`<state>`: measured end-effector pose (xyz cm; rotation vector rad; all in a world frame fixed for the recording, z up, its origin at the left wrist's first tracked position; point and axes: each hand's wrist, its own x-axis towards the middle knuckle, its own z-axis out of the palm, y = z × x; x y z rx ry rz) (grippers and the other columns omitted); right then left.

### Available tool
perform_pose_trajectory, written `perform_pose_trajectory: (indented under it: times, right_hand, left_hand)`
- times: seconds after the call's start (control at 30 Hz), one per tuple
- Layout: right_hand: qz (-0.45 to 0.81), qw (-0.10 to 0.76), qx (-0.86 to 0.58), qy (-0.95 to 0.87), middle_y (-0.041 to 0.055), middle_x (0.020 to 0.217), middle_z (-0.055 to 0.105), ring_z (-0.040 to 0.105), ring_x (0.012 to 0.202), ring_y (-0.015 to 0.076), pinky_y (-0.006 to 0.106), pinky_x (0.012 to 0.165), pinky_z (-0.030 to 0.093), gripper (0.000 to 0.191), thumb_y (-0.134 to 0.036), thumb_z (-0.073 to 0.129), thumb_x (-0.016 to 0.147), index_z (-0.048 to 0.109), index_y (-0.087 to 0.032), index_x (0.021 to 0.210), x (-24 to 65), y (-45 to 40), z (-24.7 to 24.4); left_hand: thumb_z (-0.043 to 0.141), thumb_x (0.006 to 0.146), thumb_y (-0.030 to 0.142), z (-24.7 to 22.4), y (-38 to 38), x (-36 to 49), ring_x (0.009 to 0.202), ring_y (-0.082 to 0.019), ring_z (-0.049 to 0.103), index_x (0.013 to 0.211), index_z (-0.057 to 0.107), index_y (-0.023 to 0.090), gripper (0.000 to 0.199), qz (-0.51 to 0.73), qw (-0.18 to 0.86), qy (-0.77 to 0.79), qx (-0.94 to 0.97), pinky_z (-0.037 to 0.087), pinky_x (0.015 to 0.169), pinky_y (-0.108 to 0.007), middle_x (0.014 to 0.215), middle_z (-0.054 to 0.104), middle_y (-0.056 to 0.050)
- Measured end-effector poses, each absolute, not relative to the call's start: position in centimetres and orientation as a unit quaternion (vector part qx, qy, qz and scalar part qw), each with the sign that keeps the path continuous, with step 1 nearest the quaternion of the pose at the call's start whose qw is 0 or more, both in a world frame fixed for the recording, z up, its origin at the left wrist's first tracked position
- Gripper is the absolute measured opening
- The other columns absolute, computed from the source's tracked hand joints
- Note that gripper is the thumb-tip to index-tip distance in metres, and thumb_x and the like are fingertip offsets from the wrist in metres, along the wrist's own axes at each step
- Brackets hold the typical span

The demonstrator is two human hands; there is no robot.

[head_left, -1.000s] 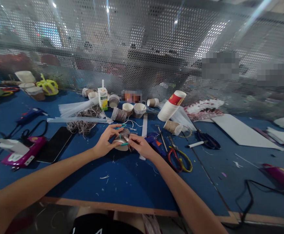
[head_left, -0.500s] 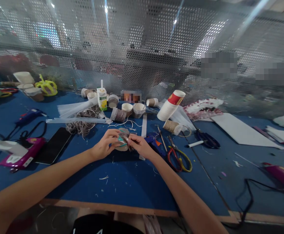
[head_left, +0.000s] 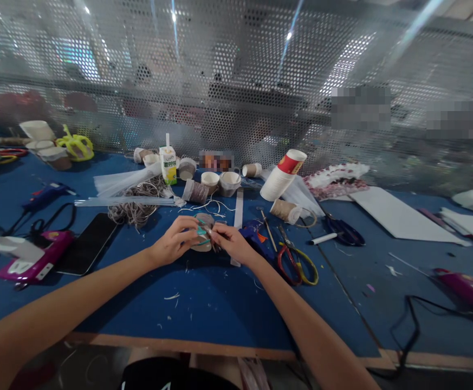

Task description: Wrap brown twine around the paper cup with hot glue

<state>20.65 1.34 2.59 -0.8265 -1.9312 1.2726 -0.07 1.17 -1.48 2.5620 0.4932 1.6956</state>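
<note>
The left hand and the right hand meet over the blue table, the fingers of both closed narrowly on a small greyish piece with teal parts — probably for steadying it from two sides — while scissors lie near the right hand, perhaps for easy reach.

- Table: blue top, brown front edge; thread scraps near front.
- Left: phone, yarn, blue glue gun.
- Back: carton, tilted cup stack.
- Right of centre: scissors, pen.
- Far right: white board.
</note>
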Motion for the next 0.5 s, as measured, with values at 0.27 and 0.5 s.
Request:
perform_pose_trajectory:
  times: [0.27, 0.5]
  right_hand:
    - [0.482, 0.329, -0.326, -0.743, -0.0041, 0.064, 0.042, 0.044, 0.056, 0.0093, 0.024, 0.057, 0.038, 0.044, -0.055, 0.055, 0.085, 0.052, -0.018, 0.061, 20.73, 1.27, 2.68]
    - [0.460, 0.324, -0.329, -0.758, -0.0036, 0.062, 0.044, 0.046, 0.057, 0.0098, 0.025, 0.059, 0.039, 0.046, -0.055, 0.053, 0.086, 0.052, -0.018, 0.059, 20.70, 1.27, 2.98]
  left_hand:
    - [0.061, 0.085, 0.009, -0.90, 0.98, 0.13, 0.105, -0.019, 0.059, 0.107, 0.048, 0.023, 0.029, 0.555, 0.002, 0.144, 0.819, 0.056, 0.082, -0.040, 0.098, 0.057, -0.003]
    - [0.059, 0.087, 0.014, -0.84, 1.13, 0.12, 0.101, -0.020, 0.060, 0.109, 0.050, 0.022, 0.025, 0.546, -0.018, 0.155, 0.823, 0.057, 0.079, -0.040, 0.099, 0.057, -0.005]
